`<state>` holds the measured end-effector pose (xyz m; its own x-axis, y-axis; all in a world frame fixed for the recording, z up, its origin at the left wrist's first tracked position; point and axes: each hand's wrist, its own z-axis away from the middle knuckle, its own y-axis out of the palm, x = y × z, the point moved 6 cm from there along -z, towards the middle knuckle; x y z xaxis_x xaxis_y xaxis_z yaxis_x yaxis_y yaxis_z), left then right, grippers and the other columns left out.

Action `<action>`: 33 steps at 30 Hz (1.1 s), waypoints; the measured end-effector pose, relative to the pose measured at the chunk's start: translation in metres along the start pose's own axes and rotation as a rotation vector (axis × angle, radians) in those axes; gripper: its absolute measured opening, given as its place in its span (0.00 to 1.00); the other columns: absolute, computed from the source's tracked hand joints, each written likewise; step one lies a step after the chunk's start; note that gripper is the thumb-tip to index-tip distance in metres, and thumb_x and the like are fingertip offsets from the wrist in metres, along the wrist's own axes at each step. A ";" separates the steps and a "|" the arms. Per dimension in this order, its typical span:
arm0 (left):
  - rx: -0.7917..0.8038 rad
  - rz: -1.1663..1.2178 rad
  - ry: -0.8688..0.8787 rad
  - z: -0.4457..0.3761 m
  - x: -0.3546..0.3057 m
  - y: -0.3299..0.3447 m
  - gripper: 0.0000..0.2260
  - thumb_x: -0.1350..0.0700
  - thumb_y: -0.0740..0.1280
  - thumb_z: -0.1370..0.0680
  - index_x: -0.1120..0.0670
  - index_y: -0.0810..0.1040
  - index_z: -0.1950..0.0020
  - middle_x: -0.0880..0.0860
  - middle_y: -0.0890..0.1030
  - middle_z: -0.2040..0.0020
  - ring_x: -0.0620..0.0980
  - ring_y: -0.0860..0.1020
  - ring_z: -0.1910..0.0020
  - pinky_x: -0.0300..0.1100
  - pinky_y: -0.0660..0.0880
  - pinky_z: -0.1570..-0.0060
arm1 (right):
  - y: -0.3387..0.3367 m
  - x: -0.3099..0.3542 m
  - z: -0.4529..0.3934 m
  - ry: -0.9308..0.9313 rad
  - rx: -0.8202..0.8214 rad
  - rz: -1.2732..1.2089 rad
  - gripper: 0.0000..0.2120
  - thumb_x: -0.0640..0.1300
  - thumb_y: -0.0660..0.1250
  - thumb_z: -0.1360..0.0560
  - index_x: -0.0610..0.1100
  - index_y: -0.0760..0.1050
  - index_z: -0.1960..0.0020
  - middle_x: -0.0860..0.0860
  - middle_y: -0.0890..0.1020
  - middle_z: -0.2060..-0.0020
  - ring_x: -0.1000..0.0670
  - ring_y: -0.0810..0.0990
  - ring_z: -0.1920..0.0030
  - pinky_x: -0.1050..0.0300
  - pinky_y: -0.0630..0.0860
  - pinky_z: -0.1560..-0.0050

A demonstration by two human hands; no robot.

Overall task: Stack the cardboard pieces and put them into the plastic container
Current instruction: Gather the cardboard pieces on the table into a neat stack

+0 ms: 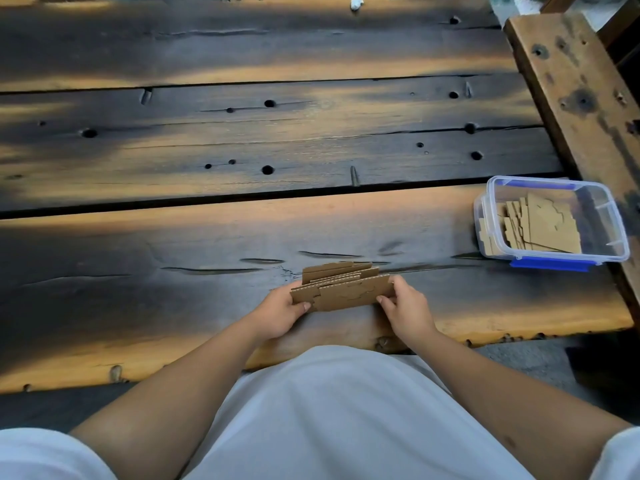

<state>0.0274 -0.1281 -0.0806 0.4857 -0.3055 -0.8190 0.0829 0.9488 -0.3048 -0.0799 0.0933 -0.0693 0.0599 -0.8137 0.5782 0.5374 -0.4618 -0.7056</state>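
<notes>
A stack of brown cardboard pieces [341, 288] stands on edge on the dark wooden table, near its front edge. My left hand [282, 311] grips the stack's left end and my right hand [407, 308] grips its right end, thumbs toward me. The pieces are uneven, with several tops showing behind the front piece. To the right, a clear plastic container [604, 216] with blue latches sits open on the table. Several more cardboard pieces [543, 226] lie inside it, leaning toward its left side.
The table [242, 133] is made of wide, dark planks with gaps and holes. A raised wooden beam [581, 98] runs along the right, just behind the container. A small white scrap [356, 2] lies at the far edge.
</notes>
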 end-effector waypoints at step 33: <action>-0.151 0.009 -0.035 -0.003 -0.012 0.008 0.22 0.60 0.73 0.29 0.45 0.75 0.38 0.46 0.82 0.46 0.44 0.79 0.46 0.35 0.72 0.45 | 0.015 0.022 0.005 -0.051 0.040 0.038 0.15 0.48 0.71 0.27 0.45 0.70 0.45 0.46 0.77 0.48 0.44 0.77 0.47 0.53 0.73 0.50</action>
<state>0.0197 -0.1169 -0.0748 0.5157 -0.2916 -0.8056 -0.0520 0.9279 -0.3691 -0.0667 0.0706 -0.0654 0.1233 -0.8111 0.5718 0.5668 -0.4154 -0.7114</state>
